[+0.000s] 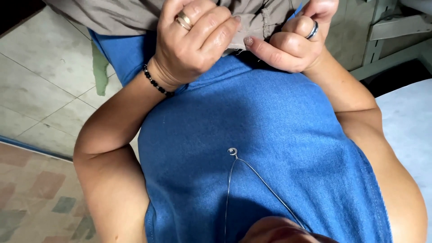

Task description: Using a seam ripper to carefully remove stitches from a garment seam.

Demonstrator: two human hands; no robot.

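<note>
The grey-brown fabric (pixel 135 15) lies bunched over the lap, just above the blue top (pixel 252 135), its folded edge running roughly left to right between the hands. The left hand (pixel 193 42) pinches that edge closed; the right hand (pixel 294 42), just beside it, is clenched on the edge, seemingly mid hand-stitch. Any needle is too small to tell. Next probably calls for drawing thread taut without puckering.

We see our left hand (pixel 193 42), gold ring and black bead bracelet (pixel 155 82), pinching the grey-beige woven fabric (pixel 135 15) at its hem. Our right hand (pixel 294 40), dark ring, grips the same hem just beside it. Blue knit top (pixel 270 148) below, thin silver necklace (pixel 232 152) lying on it. Tiled floor (pixel 40 85) left.
</note>
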